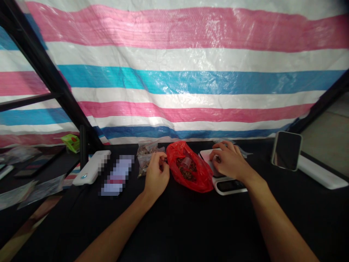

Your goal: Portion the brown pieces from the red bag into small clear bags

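A red plastic bag (174, 174) lies open between my hands, with brown granular pieces (188, 175) and a small clear cup (185, 163) inside. My left hand (157, 176) is closed at the bag's left edge, fingertips pinched; a small dark bit shows there, too small to name. Behind that hand lie clear zip bags (144, 149) of brown pieces. Over the plate of a white digital scale (231, 191), my right hand (229, 162) is closed with curled fingers. Something brownish shows between them, but its kind is unclear.
A blurred-out phone (118, 176) and a white oblong device (92, 168) lie at left. Another phone (287, 151) stands upright at right, beside a long white bar (323, 171). Flat clear bags (43, 191) and a green packet (71, 142) are far left. A striped tarp (191, 80) hangs behind.
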`<state>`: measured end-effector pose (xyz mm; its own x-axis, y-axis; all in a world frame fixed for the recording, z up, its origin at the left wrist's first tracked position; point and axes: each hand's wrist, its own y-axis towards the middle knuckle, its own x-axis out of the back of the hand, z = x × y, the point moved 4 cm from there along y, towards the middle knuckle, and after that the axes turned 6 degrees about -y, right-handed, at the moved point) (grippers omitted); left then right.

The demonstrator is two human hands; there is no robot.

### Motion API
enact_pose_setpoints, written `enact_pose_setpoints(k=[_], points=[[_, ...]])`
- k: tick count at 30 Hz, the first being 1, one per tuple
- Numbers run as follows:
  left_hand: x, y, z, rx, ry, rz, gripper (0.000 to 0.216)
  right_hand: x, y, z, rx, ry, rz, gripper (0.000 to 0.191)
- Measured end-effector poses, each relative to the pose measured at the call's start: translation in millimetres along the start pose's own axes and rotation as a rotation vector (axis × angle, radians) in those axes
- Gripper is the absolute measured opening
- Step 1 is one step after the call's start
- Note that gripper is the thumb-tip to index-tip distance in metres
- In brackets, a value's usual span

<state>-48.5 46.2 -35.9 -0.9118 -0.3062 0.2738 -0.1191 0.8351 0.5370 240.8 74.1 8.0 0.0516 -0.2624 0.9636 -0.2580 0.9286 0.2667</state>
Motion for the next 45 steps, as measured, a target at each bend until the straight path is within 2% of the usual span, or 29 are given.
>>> enact_pose_setpoints(k=[7, 12, 18, 24, 27, 32, 33, 38, 42, 45], points=[[0, 0, 0, -0.012, -0.007, -0.005, 0.027, -1, 1, 0, 0.073, -0.002, -0.12, 0.022], [0, 0, 0, -0.021, -0.009, -0.007, 0.027, 4, 2, -5, -0.003, -0.053, -0.272, 0.018], [0, 0, -1, -0.013, -0.023, -0.007, 0.026, 2, 0, -2, -0.038, -0.108, -0.193, 0.02], [0, 0, 0, -0.008, -0.024, 0.0, 0.026, -1, -1, -3, -0.046, -0.097, -0.219, 0.022], [0, 0, 2, -0.003, -0.035, -0.002, 0.025, -1, 2, -3, -0.034, -0.027, -0.246, 0.025], [0, -1, 1, -0.009, -0.034, -0.002, 0.025, 13, 8, -14, -0.044, 0.283, -0.452, 0.032], [0, -1, 1, -0.01, -0.035, -0.003, 0.025, 15, 8, -18, -0.056, 0.311, -0.46, 0.032], [1, -1, 0, -0.015, -0.037, -0.003, 0.025, 13, 0, -35, -0.02, 0.329, -0.173, 0.052], [0, -1, 1, -0.014, -0.032, -0.004, 0.025, 24, -8, -50, 0.003, 0.492, -0.189, 0.054], [1, -1, 2, -0.021, -0.035, -0.01, 0.025, 24, -11, -59, 0.048, 0.469, -0.13, 0.063]])
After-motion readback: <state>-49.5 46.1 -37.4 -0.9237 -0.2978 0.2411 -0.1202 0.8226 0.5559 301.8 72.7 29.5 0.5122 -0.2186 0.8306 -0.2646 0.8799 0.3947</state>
